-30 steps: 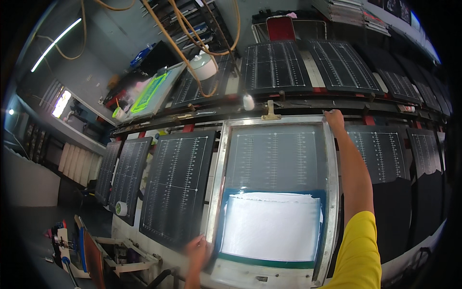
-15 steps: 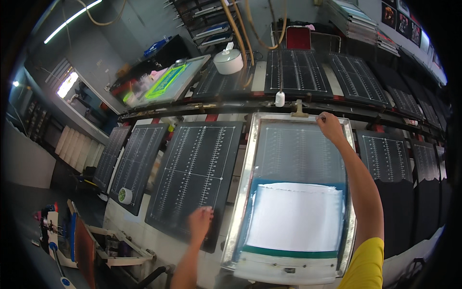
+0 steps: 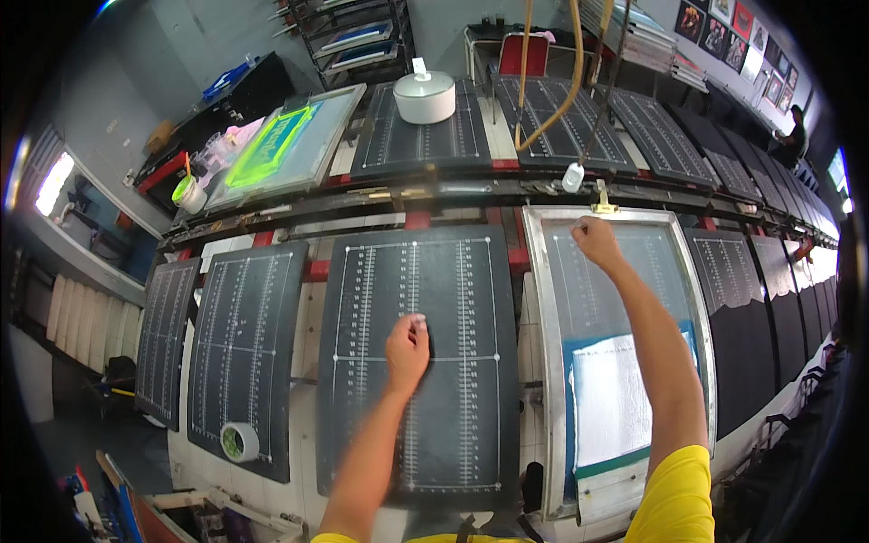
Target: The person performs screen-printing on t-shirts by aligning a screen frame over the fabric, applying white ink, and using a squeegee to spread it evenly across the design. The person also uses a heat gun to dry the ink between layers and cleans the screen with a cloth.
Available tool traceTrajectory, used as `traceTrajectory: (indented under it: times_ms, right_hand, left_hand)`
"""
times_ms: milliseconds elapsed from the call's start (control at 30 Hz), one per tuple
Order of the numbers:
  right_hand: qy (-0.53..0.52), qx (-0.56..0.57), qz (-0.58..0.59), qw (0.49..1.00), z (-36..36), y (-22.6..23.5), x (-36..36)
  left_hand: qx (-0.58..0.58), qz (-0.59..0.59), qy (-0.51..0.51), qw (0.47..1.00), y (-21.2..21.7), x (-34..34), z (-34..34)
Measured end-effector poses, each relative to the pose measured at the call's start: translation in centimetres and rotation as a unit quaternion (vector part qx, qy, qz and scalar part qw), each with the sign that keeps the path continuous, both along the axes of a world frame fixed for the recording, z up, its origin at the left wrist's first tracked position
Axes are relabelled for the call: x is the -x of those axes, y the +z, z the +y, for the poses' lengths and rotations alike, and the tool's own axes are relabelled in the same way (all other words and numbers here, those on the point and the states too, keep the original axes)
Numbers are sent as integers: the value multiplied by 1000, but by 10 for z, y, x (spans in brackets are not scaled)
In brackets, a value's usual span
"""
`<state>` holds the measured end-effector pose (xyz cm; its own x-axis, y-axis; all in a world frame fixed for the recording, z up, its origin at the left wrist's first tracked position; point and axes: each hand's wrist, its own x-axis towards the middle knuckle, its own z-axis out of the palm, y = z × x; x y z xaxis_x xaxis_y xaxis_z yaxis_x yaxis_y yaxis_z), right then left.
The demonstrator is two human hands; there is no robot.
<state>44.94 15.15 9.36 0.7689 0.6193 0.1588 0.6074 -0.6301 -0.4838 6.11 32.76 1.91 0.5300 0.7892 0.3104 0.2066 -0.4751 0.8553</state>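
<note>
My left hand [image 3: 407,355] is over the middle of a dark platen board [image 3: 380,434] with white ruler lines. Its fingers are curled together, and anything between them is too small to make out. My right hand [image 3: 597,244] is closed too, at the far end of a metal-framed printing screen [image 3: 539,362]; what it may pinch is hidden. White ink [image 3: 608,398] covers the screen's near part. A squeegee [image 3: 617,475] with a green blade rests behind the ink, at the near end. Beyond my right hand, a metal clamp [image 3: 604,201] meets the frame's far edge.
A roll of tape [image 3: 240,442] lies on a board to the left. Across the rail stand a white lidded pot [image 3: 424,97] and a screen with bright green ink [image 3: 270,149]. A hose [image 3: 579,68] and a white pendant [image 3: 573,177] hang above. Black fabric [image 3: 740,357] covers boards at right.
My left hand has moved forward over the middle of the board. My right hand has shifted from right of the clamp to its left. The view has shifted, too.
</note>
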Motion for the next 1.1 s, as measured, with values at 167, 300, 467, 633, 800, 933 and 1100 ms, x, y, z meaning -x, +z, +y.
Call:
traceTrajectory:
  times_ms: [167, 300, 467, 633, 800, 933, 1100]
  right_hand:
    - [-32, -79, 178, 980, 66, -10, -4]
    - [-104, -77, 226, 966, 106, -25, -16]
    - [-168, -32, 289, 942, 135, -40, -34]
    - [-163, -99, 260, 947, 138, -37, -28]
    - [-3, -37, -87, 996, 185, -40, -4]
    - [25, 80, -118, 989, 235, -37, 4]
    - [2, 196, 5, 981, 260, -27, -2]
  left_hand:
    - [6, -3, -5, 1000, 0, 3, 0]
    - [40, -23, -18, 999, -2, 4, 7]
    - [47, -51, -29, 997, 1, 2, 10]
    - [92, -18, -37, 995, 5, 4, 12]
    - [98, -21, -46, 994, 11, 4, 12]
    - [99, -25, -54, 993, 13, 5, 12]
    - [106, -20, -58, 992, 12, 6, 13]
